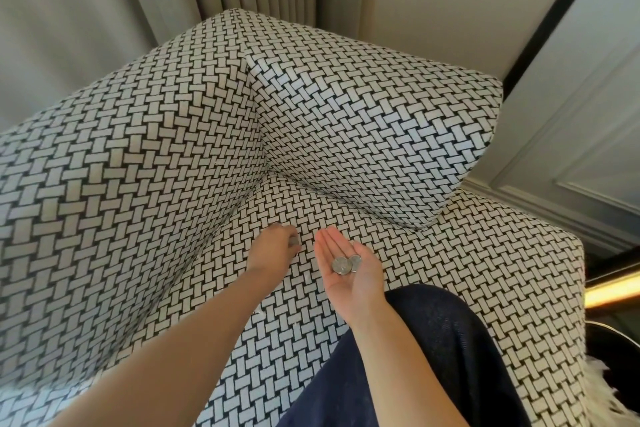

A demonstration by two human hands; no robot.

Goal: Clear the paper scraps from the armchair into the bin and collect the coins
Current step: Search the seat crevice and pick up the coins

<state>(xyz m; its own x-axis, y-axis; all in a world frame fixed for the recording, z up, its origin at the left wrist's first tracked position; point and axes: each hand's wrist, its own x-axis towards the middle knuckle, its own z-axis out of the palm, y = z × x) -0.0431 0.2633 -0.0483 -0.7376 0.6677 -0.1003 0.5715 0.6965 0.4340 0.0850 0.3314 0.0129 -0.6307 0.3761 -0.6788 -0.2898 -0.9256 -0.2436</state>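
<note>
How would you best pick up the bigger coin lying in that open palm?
I'd come from above and pinch the bigger coin by its rim, near and far edges: it lies flat in the right hand, and the smaller coin crowds its thumb side.

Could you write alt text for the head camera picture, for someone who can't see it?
A right hand lies open, palm up, with two coins on it, above a black-and-white woven-pattern armchair. The left hand reaches to the seat and pinches what looks like a third coin.
</note>
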